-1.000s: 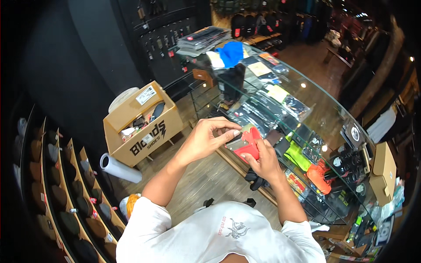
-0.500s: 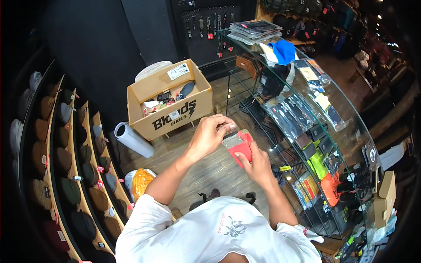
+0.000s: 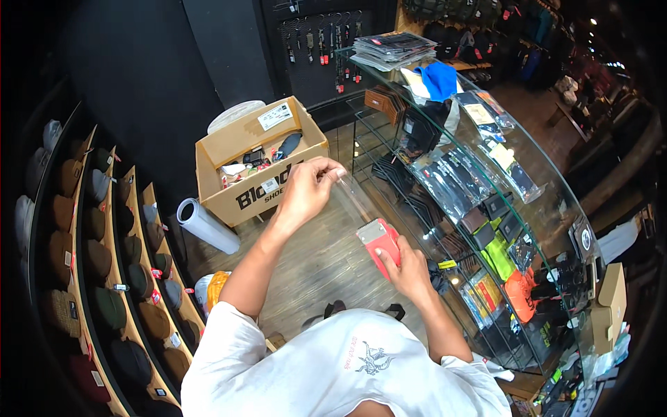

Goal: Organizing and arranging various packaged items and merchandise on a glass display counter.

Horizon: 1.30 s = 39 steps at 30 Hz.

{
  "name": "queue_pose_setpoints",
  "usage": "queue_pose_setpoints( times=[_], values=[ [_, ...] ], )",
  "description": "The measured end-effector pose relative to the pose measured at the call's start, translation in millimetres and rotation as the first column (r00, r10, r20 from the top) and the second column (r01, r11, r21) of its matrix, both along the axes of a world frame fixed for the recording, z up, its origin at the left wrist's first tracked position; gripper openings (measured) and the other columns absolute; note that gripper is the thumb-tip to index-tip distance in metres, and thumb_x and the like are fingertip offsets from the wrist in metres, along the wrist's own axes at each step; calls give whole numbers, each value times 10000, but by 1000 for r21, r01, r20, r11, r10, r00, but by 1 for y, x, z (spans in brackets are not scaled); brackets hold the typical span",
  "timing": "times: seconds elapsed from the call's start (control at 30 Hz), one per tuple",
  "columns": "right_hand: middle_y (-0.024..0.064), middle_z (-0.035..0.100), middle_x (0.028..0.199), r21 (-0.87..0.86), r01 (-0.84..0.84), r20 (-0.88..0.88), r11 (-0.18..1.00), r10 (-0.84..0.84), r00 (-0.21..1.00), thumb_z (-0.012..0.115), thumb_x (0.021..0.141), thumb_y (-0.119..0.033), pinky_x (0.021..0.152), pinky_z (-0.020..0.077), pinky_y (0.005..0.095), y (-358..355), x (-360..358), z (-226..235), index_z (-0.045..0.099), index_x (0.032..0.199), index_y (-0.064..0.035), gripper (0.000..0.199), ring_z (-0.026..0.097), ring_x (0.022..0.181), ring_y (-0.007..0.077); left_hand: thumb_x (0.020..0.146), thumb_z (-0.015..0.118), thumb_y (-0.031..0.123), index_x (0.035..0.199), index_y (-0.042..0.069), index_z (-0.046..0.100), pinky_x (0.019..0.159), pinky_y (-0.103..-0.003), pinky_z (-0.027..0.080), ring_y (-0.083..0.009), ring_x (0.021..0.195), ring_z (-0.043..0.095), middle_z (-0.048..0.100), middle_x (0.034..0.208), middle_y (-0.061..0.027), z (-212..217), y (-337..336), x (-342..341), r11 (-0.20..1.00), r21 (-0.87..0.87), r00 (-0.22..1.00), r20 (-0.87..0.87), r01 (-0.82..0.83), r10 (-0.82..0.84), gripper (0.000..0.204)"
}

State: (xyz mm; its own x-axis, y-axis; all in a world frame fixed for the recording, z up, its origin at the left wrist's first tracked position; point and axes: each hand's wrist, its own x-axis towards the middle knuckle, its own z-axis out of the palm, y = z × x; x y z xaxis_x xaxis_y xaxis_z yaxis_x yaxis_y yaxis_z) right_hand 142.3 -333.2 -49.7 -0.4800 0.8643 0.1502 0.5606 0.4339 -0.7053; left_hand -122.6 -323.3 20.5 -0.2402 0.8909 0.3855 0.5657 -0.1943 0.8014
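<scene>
My right hand (image 3: pixel 408 270) is wrapped round a red tape dispenser (image 3: pixel 383 256) with a toothed metal edge. A strip of clear tape (image 3: pixel 357 197) stretches up and left from the dispenser. Its free end is pinched between the thumb and fingers of my left hand (image 3: pixel 311 189). The left hand is held in front of an open cardboard box (image 3: pixel 233 196), apart from it. Glare and transparency make the strip's edges faint.
Small goods lie inside the box on the floor. A white roll (image 3: pixel 208 226) stands beside it. Shelves of caps (image 3: pixel 114 306) line the left. A glass display case (image 3: pixel 479 184) with packaged goods curves along the right. A small open carton (image 3: pixel 610 306) is at far right.
My left hand has moved up and left, away from the dispenser, and a length of clear tape is now drawn out. The dispenser has come slightly lower in view.
</scene>
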Motion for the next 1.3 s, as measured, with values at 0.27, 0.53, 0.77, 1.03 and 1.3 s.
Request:
queue_pose_setpoints(
  times=[0.27, 0.53, 0.77, 1.03, 1.3],
  values=[
    [262, 692, 810, -27, 163, -258, 986, -164, 952, 674, 972, -307, 659, 531, 467, 30, 18, 4, 598, 1028, 4, 325, 695, 813, 459, 764, 694, -46, 1040, -1, 701, 772, -400, 537, -303, 881, 644, 678, 948, -125, 12, -23, 85, 818, 324, 821, -498, 475, -280, 279],
    [154, 693, 782, 13, 367, -371, 930, -336, 866, 666, 993, -387, 638, 510, 347, 31, 71, 67, 604, 1005, -10, 383, 678, 671, 223, 719, 675, 40, 1084, -18, 692, 848, -386, 534, -282, 983, 626, 664, 1055, -105, 27, -11, 140, 668, 418, 719, -644, 616, -260, 370],
    [189, 697, 820, 211, 592, -403, 778, -483, 777, 647, 1000, -345, 670, 516, 375, 59, 136, 75, 599, 1005, -17, 331, 727, 774, 267, 731, 679, 68, 1057, -4, 689, 829, -377, 540, -275, 955, 638, 665, 1020, -96, 41, 34, 211, 531, 451, 673, -648, 717, -358, 334],
    [258, 714, 890, 340, 660, -259, 670, -608, 750, 580, 1020, -417, 787, 536, 488, 178, 272, 130, 611, 1170, -17, 428, 701, 881, 452, 898, 657, -7, 924, -22, 697, 760, -372, 535, -306, 813, 657, 691, 882, -134, 50, 77, 285, 580, 354, 669, -223, 733, -709, 50],
    [229, 722, 923, 561, 429, 336, 708, -668, 664, 637, 964, -429, 797, 552, 507, 310, 341, 86, 580, 1221, -19, 487, 705, 909, 404, 1025, 629, 171, 1063, -20, 673, 863, -269, 506, -81, 930, 618, 683, 1001, -22, 56, 171, 325, 633, 85, 568, 362, 769, -739, 200]
  ],
)
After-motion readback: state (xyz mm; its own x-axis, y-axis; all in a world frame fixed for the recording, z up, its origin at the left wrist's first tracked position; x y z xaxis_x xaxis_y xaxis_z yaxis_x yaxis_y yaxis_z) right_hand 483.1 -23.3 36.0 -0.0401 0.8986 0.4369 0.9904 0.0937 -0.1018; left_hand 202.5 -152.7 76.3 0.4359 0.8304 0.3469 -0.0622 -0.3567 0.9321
